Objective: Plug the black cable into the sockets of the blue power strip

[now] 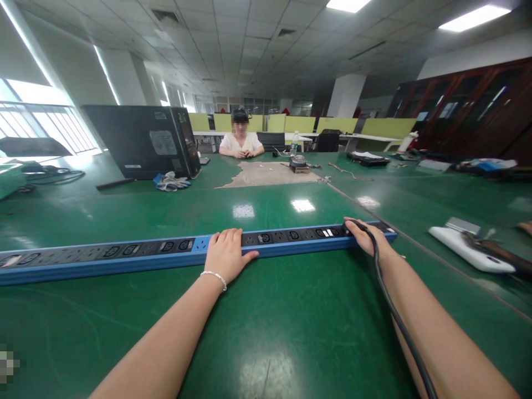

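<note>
A long blue power strip (141, 260) with black sockets and one light-blue socket lies across the green table, running out of view at the left. My left hand (226, 252) is closed over its middle, fingers across the top and thumb along the near side. Towards the right end, my right hand (366, 238) grips a black plug (348, 226) at a socket; how deep the plug sits is hidden by the fingers. From that plug a black power cord (384, 282) runs down over my right forearm and out of view at the bottom.
Across the green table (266, 310) sits a person (241, 141). A black computer case (145, 141) stands at the back left, with gloves (171, 182) beside it. A white device (469, 249) lies on the right. Farther back are a water bottle (295, 143) and a round metal part (298, 162).
</note>
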